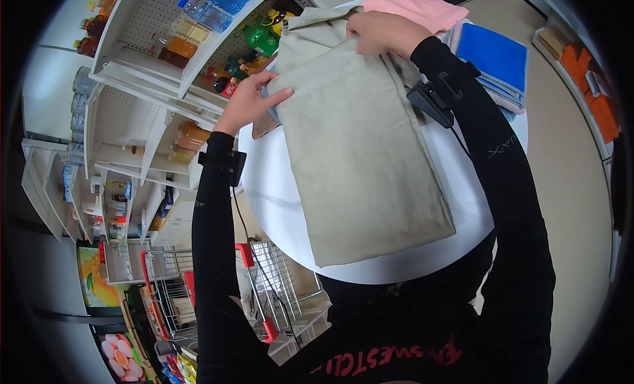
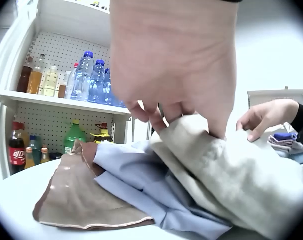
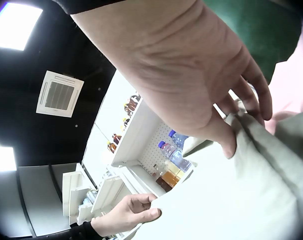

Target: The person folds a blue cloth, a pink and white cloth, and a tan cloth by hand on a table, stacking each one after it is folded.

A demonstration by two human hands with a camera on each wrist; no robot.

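Observation:
A pale grey-green garment (image 1: pixel 363 166), folded into a long panel, lies across the white round table (image 1: pixel 271 199). My left hand (image 1: pixel 251 98) pinches its left edge between thumb and fingers. At the upper right, my right hand (image 1: pixel 389 35) grips a fold of the same garment, thumb on one side and fingers on the other, as the right wrist view shows. Beneath the left hand, a light blue cloth (image 2: pixel 136 172) and a brown cloth (image 2: pixel 86 195) lie rumpled, partly covered by the garment.
A pink cloth (image 1: pixel 422 8) lies at the table's far side, beside a stack topped by a blue folded cloth (image 1: pixel 492 53). White shelves (image 1: pixel 142 76) with bottles stand close on the left. A shopping cart (image 1: pixel 271 285) stands near the table at lower left.

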